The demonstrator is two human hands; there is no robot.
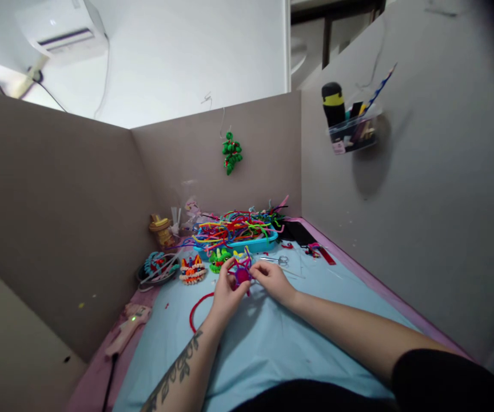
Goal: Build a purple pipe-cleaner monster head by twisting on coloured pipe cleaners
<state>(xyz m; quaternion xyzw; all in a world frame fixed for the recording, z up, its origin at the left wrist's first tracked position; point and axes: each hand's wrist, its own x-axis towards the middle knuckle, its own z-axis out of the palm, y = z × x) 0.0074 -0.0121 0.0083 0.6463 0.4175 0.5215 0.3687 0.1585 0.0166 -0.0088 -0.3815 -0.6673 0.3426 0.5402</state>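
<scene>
Between my two hands is a magenta and purple pipe-cleaner figure (242,276) with thin strands sticking out at its top. My left hand (227,289) is closed round its left side, thumb in front. From the right, the pinched fingers of my right hand (270,278) meet the figure's edge; whether they grip one of its strands is too small to make out. A red pipe cleaner (194,312) curves over the blue cloth beside my left wrist. Just behind my hands sit a green pipe-cleaner figure (219,260) and an orange and white one (192,270).
A blue tray (255,246) heaped with coloured pipe cleaners stands at the back. Scissors (282,261) lie right of centre. On the left are a dark bowl (158,279) and a pink glue gun (127,330). Grey partitions (221,189) enclose the table.
</scene>
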